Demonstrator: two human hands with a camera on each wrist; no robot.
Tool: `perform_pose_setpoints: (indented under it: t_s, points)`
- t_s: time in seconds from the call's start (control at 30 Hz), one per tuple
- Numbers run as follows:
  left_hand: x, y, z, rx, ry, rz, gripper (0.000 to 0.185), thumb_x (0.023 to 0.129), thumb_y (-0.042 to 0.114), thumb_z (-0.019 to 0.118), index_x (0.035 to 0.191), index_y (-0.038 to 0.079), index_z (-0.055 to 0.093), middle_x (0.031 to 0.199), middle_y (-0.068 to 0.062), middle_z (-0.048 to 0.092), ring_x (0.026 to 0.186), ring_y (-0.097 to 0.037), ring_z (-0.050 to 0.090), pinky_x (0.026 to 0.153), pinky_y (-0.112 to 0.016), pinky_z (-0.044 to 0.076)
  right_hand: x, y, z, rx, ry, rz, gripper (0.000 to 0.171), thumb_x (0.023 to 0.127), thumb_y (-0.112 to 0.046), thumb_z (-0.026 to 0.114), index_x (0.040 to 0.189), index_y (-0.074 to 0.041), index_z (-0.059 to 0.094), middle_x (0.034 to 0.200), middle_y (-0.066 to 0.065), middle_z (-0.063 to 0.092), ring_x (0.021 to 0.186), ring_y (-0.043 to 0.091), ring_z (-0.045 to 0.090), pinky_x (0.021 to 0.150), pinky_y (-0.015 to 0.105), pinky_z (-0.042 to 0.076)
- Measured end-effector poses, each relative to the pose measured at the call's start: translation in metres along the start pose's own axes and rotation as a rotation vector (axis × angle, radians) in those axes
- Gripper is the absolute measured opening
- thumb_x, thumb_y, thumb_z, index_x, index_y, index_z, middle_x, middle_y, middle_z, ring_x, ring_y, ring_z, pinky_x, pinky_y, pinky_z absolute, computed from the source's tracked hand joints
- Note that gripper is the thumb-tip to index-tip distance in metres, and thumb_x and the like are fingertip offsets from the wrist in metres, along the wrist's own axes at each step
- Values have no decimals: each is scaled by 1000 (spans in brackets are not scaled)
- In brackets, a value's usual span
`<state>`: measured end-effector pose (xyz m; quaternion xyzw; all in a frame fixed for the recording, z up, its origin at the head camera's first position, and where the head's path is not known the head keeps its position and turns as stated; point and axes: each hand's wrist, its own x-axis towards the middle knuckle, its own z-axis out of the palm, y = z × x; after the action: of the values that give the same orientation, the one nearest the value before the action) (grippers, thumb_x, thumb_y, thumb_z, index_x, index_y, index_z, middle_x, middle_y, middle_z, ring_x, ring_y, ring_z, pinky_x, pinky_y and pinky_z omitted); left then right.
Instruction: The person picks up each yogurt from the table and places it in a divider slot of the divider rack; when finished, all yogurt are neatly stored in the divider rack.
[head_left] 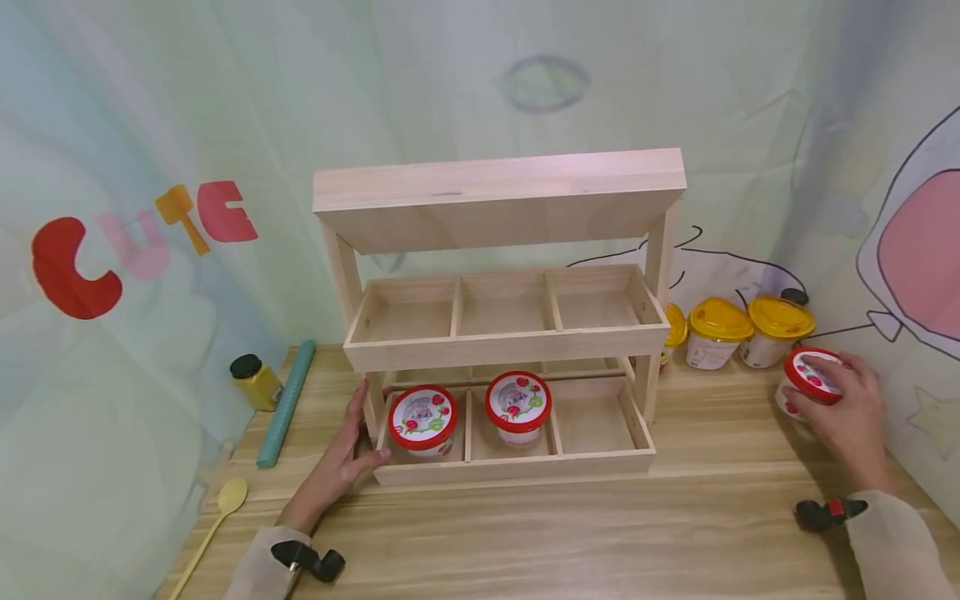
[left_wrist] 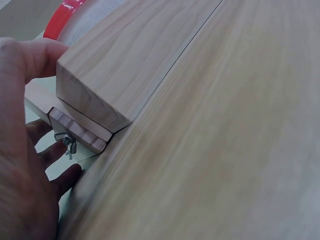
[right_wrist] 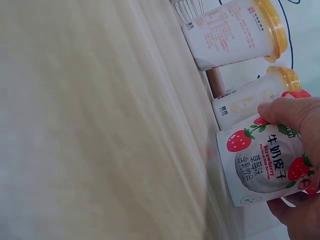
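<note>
While your right hand [head_left: 851, 408] holds the strawberry cup [right_wrist: 272, 170]: it is at the right end of the table [head_left: 570, 533], near the yellow-lidded tubs [head_left: 711, 354]; your thumb and fingers are clamped on it, close to its red lid [head_left: 797, 367].
Cup weight: probably rather light, though you should expect some contents.
Cup wall: it looks thin and smooth, so it may dent if you squeeze strongly, and may slip a little if you hold too softly.
Place to hold: just under the rim seems best for you, because the wall is likely stiffer there; lifting by the lid alone could loosen it.
Left hand [head_left: 347, 442]: your fingers are apart along the left side of the wooden rack [head_left: 502, 354], with the thumb at its lower front corner; you cannot tell how firmly it presses.
Hard to see: your hand covers part of the lid; whether the cup's bottom touches the table is not clear; the rack hides part of one tub; a brown piece [right_wrist: 215, 82] between the tubs cannot be identified.
</note>
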<state>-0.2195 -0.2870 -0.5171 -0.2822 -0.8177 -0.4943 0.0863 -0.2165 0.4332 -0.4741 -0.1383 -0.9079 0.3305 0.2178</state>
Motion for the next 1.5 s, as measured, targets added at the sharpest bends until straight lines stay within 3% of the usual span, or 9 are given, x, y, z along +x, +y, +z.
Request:
perform_pose_setpoints:
  t_s: [0.5, 0.63, 0.8, 1.03, 1.23, 1.3, 1.37, 1.43, 1.5]
  points:
    - [1, -2, 0, 3, 3, 10, 112, 91, 0, 72, 173, 15, -3, 172, -35, 26, 155, 16, 18, 119, -7, 12, -14, -28, -8, 32, 75, -129, 61, 96, -12, 78, 153, -11, 58, 174, 21, 30, 158, 51, 28, 117, 76, 38]
    - [1, -2, 1, -1, -1, 16, 112, 91, 0, 72, 173, 15, -3, 173, -35, 26, 156, 15, 19, 119, -7, 12, -19, -44, -12, 29, 78, -141, 60, 96, -13, 79, 152, -13, 59, 174, 19, 32, 158, 48, 29, 125, 59, 38]
    - [1, -1, 1, 2, -5, 13, 112, 92, 0, 71, 173, 16, -3, 173, -34, 26, 155, 14, 20, 119, -10, 12, -25, -60, -15, 32, 58, -148, 61, 96, -12, 79, 154, -15, 58, 176, 17, 29, 159, 49, 27, 122, 65, 39]
    - [1, 0, 0, -10, -3, 7, 111, 92, 0, 71, 173, 15, -3, 172, -36, 25, 155, 16, 18, 119, -6, 11, -32, -75, -18, 58, 27, -155, 62, 94, -15, 82, 152, -13, 59, 174, 20, 31, 156, 51, 29, 114, 13, 30]
    - [2, -2, 0, -2, 1, 13, 111, 91, -1, 71, 173, 15, -3, 172, -36, 25, 155, 16, 17, 119, -6, 11, -39, -83, -19, 56, -9, -175, 60, 92, -18, 85, 147, -10, 61, 167, 25, 36, 150, 50, 31, 86, -1, 25]
    - [2, -3, 0, 1, 3, 12, 111, 91, -1, 71, 173, 15, -3, 172, -36, 25, 155, 16, 17, 119, -6, 11, -42, -85, -18, 51, -21, -179, 60, 91, -19, 86, 146, -9, 62, 165, 25, 37, 148, 50, 31, 85, 1, 29]
    - [1, -2, 0, 3, 3, 2, 111, 91, 0, 71, 173, 16, -3, 172, -35, 25, 155, 16, 16, 121, -9, 11, -45, -87, -17, 52, -40, -170, 61, 91, -21, 86, 147, -9, 62, 164, 26, 36, 147, 50, 31, 97, 13, 46]
    - [1, -2, 0, 3, 0, -14, 111, 92, 1, 71, 173, 17, -3, 173, -34, 24, 155, 16, 15, 129, -25, 12, -47, -88, -16, 51, -63, -152, 63, 92, -23, 85, 148, -9, 60, 165, 27, 34, 147, 52, 29, 108, 41, 56]
    - [1, -1, 0, 2, -2, -28, 111, 92, 3, 71, 173, 17, -3, 174, -33, 24, 155, 16, 14, 132, -48, 11, -49, -90, -16, 47, -83, -141, 65, 93, -25, 84, 150, -9, 58, 165, 28, 32, 147, 54, 29, 105, 71, 52]
